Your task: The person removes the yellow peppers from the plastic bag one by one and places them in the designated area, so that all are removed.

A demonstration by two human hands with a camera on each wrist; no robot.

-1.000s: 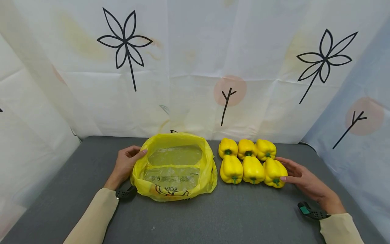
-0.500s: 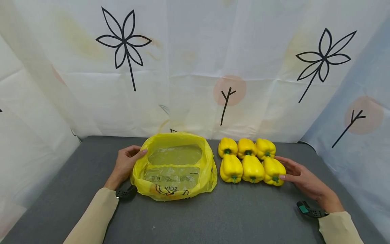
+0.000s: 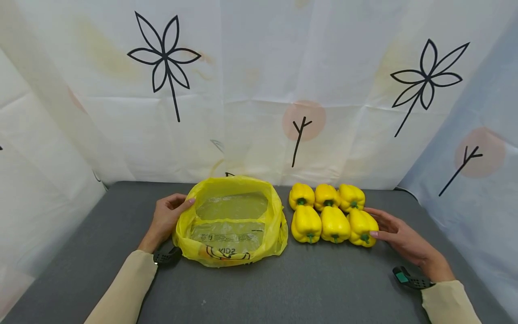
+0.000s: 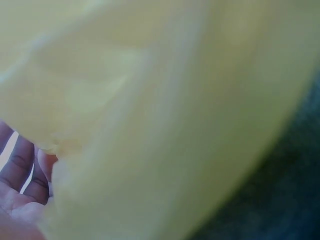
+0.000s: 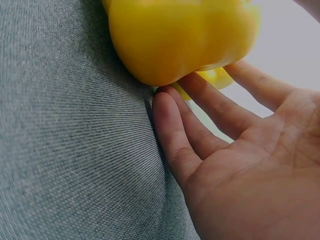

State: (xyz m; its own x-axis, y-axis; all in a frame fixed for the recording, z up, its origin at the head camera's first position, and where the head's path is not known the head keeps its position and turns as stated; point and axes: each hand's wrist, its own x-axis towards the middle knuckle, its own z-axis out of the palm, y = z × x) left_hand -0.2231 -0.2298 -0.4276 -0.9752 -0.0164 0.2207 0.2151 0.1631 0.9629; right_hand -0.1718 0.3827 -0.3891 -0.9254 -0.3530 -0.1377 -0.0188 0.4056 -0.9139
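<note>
A yellow plastic bag [image 3: 234,258] stands on the table with its mouth spread wide and its printed bottom showing. At its left rim my left hand [image 3: 167,218] pinches the plastic, thumb on the inside; bag film [image 4: 150,130] fills most of the left wrist view. To the right, yellow bell peppers stand in two rows of three, stems toward me. My right hand [image 3: 402,236] touches the front right bell pepper [image 3: 361,227] from its outer side, thumb near the stem. In the right wrist view the fingers reach out nearly straight against that pepper's side.
The back row of bell peppers [image 3: 326,196] sits directly behind the front one, close to the bag's right side. A grey table [image 3: 275,292] ends at a patterned white curtain [image 3: 251,90] that also hangs at both sides.
The front right bell pepper has shifted slightly back and left against its row, with my right hand following it. My left hand and the bag look unmoved.
</note>
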